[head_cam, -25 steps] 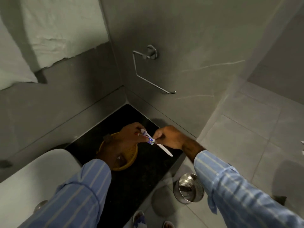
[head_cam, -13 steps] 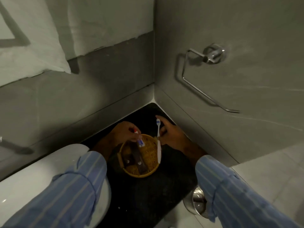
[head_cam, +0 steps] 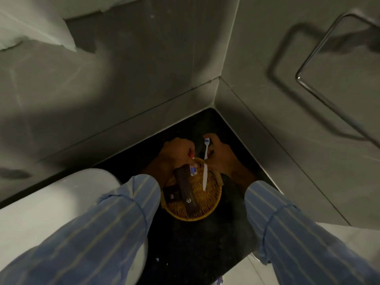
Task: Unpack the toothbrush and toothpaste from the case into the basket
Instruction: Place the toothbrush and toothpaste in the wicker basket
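A round wicker basket (head_cam: 202,209) sits on the black counter in the corner. A long dark brown case (head_cam: 186,191) and a small dark box (head_cam: 172,195) lie in it. My left hand (head_cam: 175,153) holds a small white toothpaste tube (head_cam: 193,169) with a red cap and blue label over the basket's far rim. My right hand (head_cam: 221,155) grips a white toothbrush (head_cam: 205,167) near its neck; the blue-bristled head points away from me and the handle end lies over the basket's weave.
A white basin (head_cam: 57,202) fills the counter's left side. Grey tiled walls meet just behind the basket. A chrome towel ring (head_cam: 320,64) hangs on the right wall. The black counter (head_cam: 195,247) runs toward me, with pale floor at the lower right.
The view has tilted down and closer to the basket. Both hands lowered slightly: the toothpaste now hangs over the case and the toothbrush handle reaches further into the basket.
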{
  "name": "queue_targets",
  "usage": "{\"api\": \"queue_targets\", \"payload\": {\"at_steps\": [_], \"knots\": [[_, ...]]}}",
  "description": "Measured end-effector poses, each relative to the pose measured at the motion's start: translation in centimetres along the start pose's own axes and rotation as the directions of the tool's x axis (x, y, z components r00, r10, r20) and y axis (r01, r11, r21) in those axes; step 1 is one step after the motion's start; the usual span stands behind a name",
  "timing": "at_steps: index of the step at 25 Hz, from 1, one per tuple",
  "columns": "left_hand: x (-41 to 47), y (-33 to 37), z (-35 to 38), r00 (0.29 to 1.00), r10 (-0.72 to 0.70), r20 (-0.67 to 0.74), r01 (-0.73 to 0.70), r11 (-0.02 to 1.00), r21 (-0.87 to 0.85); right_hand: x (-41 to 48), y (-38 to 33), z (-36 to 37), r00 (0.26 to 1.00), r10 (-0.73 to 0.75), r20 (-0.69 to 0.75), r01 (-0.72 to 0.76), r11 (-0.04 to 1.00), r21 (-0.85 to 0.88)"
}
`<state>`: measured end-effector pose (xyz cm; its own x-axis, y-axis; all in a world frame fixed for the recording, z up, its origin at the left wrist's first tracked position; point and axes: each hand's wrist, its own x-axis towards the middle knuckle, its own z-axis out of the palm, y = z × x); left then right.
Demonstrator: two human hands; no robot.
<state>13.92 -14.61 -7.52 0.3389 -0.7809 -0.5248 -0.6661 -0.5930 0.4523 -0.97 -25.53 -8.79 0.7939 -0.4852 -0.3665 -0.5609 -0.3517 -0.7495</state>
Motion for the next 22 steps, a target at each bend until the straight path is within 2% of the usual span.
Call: {"api": "queue_targets", "payload": {"at_steps": [5, 9, 13, 16, 21, 22], "knots": [[1.3, -0.2, 1.1, 0.999, -0.045, 0.006, 0.044, 0.995, 0.091, 1.4, 0.7, 0.6, 0.996, 0.089, 0.001, -0.089, 0.994, -0.061], [1.8, -0.2, 1.5, 0.998, -0.056, -0.008, 0.057, 0.989, 0.135, 2.5, 0.4, 1.5, 0.988, 0.157, -0.013, -0.155, 0.95, -0.271], [1.8, -0.3, 2.1, 0.998, -0.067, -0.007, 0.068, 0.984, 0.166, 3.4, 0.2, 2.1, 0.984, 0.171, 0.041, -0.138, 0.896, -0.422], [1.8, -0.3, 2.4, 0.998, -0.053, -0.02, 0.056, 0.983, 0.175, 3.3, 0.3, 2.4, 0.994, 0.098, 0.052, -0.069, 0.911, -0.408], [1.2, -0.5, 2.7, 0.998, -0.028, -0.056, 0.039, 0.977, 0.21, 2.1, -0.1, 1.8, 0.983, 0.178, 0.036, -0.151, 0.912, -0.381], [1.1, -0.6, 2.8, 0.996, -0.018, -0.085, 0.035, 0.98, 0.197, 1.7, 0.0, 1.5, 0.987, 0.158, 0.021, -0.138, 0.911, -0.389]]}}
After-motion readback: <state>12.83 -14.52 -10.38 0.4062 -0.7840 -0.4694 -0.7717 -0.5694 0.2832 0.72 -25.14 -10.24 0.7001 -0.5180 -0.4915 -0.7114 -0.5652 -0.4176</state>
